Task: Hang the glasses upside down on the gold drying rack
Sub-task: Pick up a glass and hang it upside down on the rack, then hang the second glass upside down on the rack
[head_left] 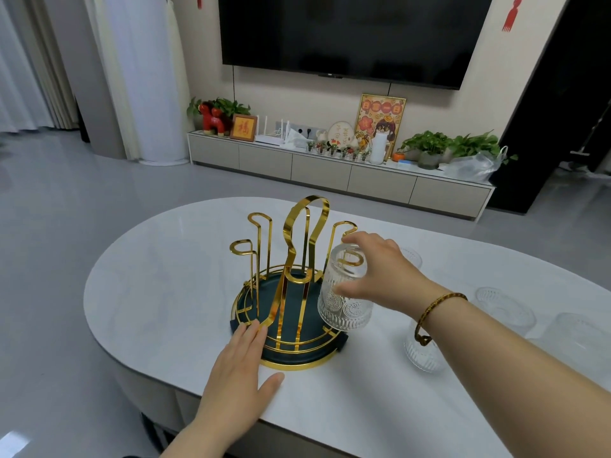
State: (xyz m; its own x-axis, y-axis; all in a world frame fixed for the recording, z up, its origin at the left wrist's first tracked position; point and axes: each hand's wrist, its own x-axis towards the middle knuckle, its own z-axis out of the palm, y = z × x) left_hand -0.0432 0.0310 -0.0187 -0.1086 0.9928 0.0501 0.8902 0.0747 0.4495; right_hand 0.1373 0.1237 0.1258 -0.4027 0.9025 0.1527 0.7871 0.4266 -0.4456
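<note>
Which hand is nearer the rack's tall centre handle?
Right. The right hand holds an upturned glass beside the centre handle; the left hand rests at the rack's base rim.

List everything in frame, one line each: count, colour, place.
Gold drying rack: 1, gold on a dark green base, table centre.
Held glass: 1, clear ribbed, upside down over a rack peg.
Loose glasses: at least 4, clear, table right.
Table: 1, white, oval.
TV: 1, black, wall.
TV cabinet: 1, beige, holding plants and ornaments.
Left hand: flat, fingers touching the rack base.
Right hand: gripping the held glass; braided bracelet on wrist.
</note>
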